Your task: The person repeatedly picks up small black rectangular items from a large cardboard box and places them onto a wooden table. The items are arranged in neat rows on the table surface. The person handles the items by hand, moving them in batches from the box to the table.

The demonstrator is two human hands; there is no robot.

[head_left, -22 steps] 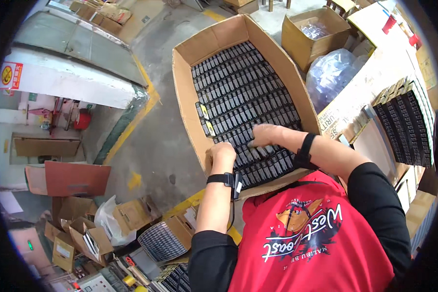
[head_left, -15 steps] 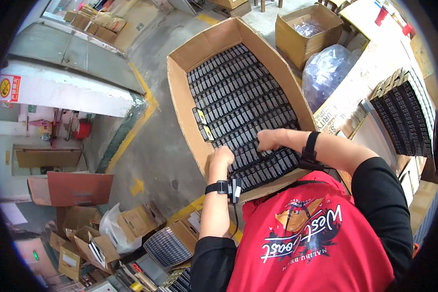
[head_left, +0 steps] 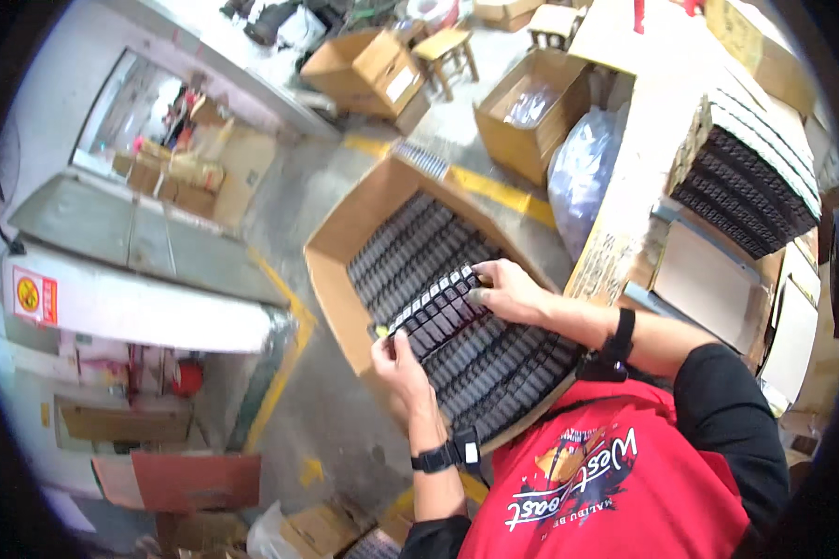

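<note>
Between my two hands is a row of small black-and-grey packs [head_left: 446,315] with white ends, raised above the others and tilted. My left hand [head_left: 405,371] grips its near-left end, thumb on top. My right hand [head_left: 513,293] is closed on the far-right end. Below stands a large open cardboard carton [head_left: 331,270], lined with several tight rows of similar packs [head_left: 410,244]. A bit of yellow shows beside the carton's left wall, partly hidden by the raised row. What exactly the packs contain cannot be made out.
On my right runs a worktable [head_left: 595,265] bearing a tall stack of black pack rows [head_left: 746,191] and a shallow tray [head_left: 704,279]. Beyond the carton stand a box of clear plastic [head_left: 531,112], a filled plastic bag [head_left: 583,172] and a wooden stool [head_left: 445,51]. A white partition [head_left: 158,303] borders the left.
Both hands were down on the packs inside the carton; now they hold a row up above the rest. The head view has shifted, showing more of the far floor.
</note>
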